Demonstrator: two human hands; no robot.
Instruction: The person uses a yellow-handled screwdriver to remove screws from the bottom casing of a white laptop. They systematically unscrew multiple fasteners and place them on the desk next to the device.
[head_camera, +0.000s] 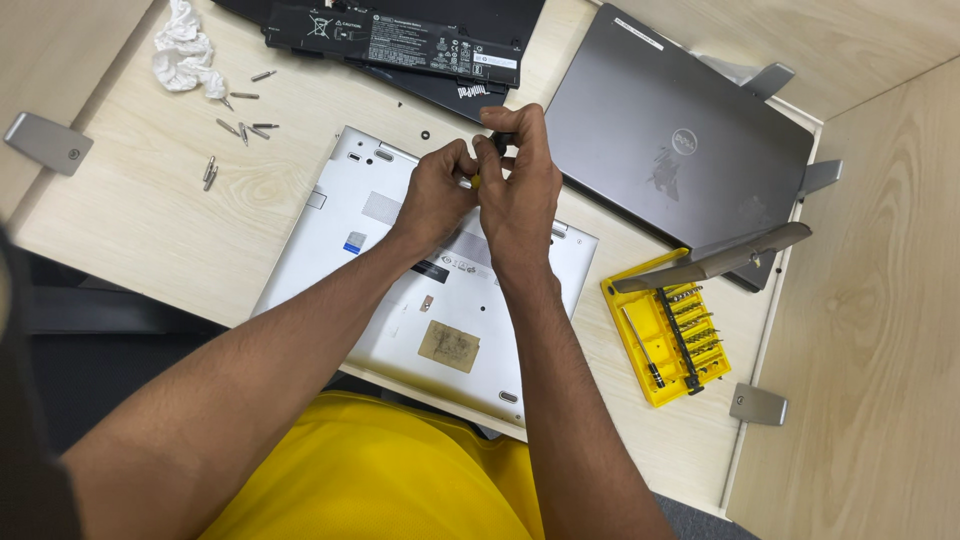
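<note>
A silver laptop (440, 310) lies bottom-up on the wooden desk, right in front of me. Both hands meet above its far edge. My right hand (520, 185) grips a small screwdriver with a black and yellow handle (499, 142), which is mostly hidden by the fingers. My left hand (437, 190) pinches at the screwdriver's lower part, fingers closed around it. The tip is hidden, so I cannot tell whether it touches the laptop.
A yellow bit case (665, 335) lies open to the right, beside a dark grey closed laptop (680, 140). A black battery (395, 38) rests on a black laptop at the back. Loose bits (240, 125) and crumpled tissue (185, 50) lie at the left.
</note>
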